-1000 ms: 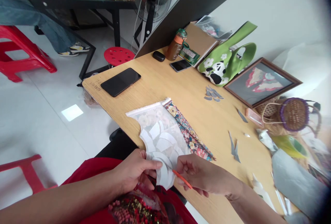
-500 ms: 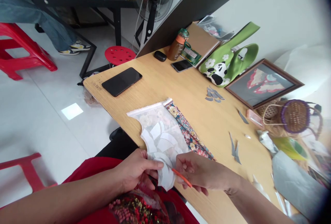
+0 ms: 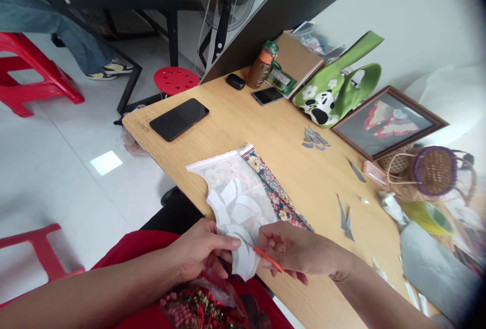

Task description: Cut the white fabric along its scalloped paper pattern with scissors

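Note:
A sheet of floral fabric with white curved paper shapes stuck on its pale back (image 3: 236,198) lies over the near edge of the wooden table (image 3: 273,131). My left hand (image 3: 201,250) pinches the sheet's near end, where a white paper piece (image 3: 245,263) hangs off the edge. My right hand (image 3: 292,253) is closed around orange-handled scissors (image 3: 269,260), whose tip touches that white piece. The blades are hidden behind the paper and fingers.
A black phone (image 3: 179,119), a second phone (image 3: 268,95), a brown bottle (image 3: 260,68), a green panda bag (image 3: 330,96), a framed picture (image 3: 387,124), a woven basket (image 3: 433,169) and grey paper scraps (image 3: 314,139) sit on the table. Red stools (image 3: 175,79), a fan and another person's legs stand left.
Both hands and the sheet have stayed almost still; my right hand with the scissors has shifted very slightly.

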Tool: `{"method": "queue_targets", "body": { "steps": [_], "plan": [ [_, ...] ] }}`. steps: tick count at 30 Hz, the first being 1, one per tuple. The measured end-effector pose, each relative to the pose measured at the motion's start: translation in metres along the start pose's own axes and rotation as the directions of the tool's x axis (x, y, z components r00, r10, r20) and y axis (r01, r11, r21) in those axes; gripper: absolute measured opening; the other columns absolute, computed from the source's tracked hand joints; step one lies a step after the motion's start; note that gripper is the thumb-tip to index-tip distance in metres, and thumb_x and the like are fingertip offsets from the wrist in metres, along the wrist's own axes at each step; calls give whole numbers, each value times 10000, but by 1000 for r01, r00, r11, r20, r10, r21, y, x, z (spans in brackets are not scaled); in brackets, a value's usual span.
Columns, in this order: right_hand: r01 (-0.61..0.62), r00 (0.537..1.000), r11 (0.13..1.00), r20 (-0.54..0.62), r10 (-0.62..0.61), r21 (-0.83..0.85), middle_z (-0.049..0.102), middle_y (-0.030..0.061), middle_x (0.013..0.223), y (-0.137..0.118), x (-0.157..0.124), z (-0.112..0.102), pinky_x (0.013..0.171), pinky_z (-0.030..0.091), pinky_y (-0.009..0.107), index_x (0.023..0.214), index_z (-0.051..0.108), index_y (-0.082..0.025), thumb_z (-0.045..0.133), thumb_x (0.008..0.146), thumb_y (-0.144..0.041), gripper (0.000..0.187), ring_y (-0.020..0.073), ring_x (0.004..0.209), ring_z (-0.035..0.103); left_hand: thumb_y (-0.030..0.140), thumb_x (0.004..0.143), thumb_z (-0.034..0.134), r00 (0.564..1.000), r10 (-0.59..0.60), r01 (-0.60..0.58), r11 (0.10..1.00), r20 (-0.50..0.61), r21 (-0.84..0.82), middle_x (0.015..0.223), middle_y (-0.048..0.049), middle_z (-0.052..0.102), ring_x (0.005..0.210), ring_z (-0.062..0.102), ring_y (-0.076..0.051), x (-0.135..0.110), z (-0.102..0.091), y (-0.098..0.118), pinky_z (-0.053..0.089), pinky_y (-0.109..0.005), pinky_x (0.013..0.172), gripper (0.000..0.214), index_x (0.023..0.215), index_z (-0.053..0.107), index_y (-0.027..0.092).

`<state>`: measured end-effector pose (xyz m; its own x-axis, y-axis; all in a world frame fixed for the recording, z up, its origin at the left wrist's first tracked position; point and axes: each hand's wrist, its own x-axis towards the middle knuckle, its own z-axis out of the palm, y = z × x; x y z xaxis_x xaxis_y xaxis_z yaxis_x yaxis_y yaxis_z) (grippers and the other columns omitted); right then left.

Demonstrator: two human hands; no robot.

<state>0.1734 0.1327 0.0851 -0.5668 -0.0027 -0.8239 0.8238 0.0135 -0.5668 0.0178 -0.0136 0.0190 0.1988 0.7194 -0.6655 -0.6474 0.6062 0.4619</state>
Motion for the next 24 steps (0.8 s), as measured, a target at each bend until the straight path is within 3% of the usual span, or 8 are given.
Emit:
{"method": "queue_targets", "body": {
  "steps": [13, 20, 22, 24],
  "plan": [
    [-13, 1000, 1000, -11, 13, -26, 575, -30, 632, 0, -1, -1, 311, 377, 114, 783, 517, -164, 626, 793, -243, 134, 22, 383, 458, 392, 484, 865, 1000, -1, 1, 1000, -16, -12, 706, -124, 714, 528, 603, -138, 1, 0, 0, 435, -180, 352, 444, 760, 746, 65],
    [-59, 998, 996, -19, 57, -67, 639, 21, 742, 2, -12, -2, 347, 427, 133, 845, 546, -156, 613, 775, -187, 102, 67, 485, 555, 381, 500, 852, 1000, 7, -7, 1000, 1, -4, 713, -122, 713, 533, 612, -150, -1, 1, 1, 442, -188, 351, 447, 800, 735, 70],
    [-57, 996, 993, -74, 49, -107, 648, 28, 745, 2, -21, -4, 372, 434, 150, 858, 555, -155, 603, 805, -216, 94, 82, 501, 578, 380, 510, 847, 1000, 14, -14, 1000, 11, -8, 720, -133, 717, 541, 627, -164, -1, 1, 0, 438, -190, 351, 457, 821, 729, 67],
    [48, 974, 989, -211, -78, -141, 641, 28, 724, 1, -29, -8, 446, 473, 192, 851, 562, -153, 588, 848, -271, 121, 101, 535, 600, 380, 513, 846, 1000, 20, -20, 1000, 14, -8, 727, -140, 720, 547, 637, -175, -1, 0, -1, 430, -190, 349, 471, 839, 721, 63]
  ]
}}
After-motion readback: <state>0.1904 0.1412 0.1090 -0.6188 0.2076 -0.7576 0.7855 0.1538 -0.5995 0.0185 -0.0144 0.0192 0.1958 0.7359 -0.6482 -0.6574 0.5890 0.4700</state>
